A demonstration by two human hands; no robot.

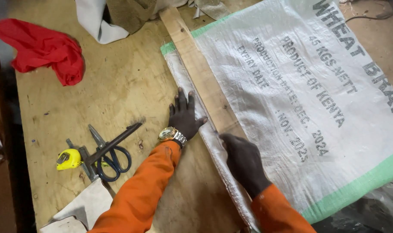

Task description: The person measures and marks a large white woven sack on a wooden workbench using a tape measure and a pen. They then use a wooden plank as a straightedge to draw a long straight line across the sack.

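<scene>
On the plywood surface point(118, 86), left hand point(185, 116) lies flat and spread beside the wooden strip point(200, 73), whose long axis runs diagonally away across the sack point(291, 108), right hand point(244, 162) closed at its near end.

Plywood table point(123, 82) under woven sack point(300, 99), scissors point(112, 151), red cloth point(45, 49).

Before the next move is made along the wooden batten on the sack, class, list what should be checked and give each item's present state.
1. Wooden batten lies flat on woven sack: ok.
2. Left hand presses flat beside the batten: ok.
3. Right hand at the batten's near end: ok; what it holds: cannot tell.
4. Scissors and tape measure within reach: ok.
5. Sack free of wrinkles under the batten: cannot tell.
</scene>
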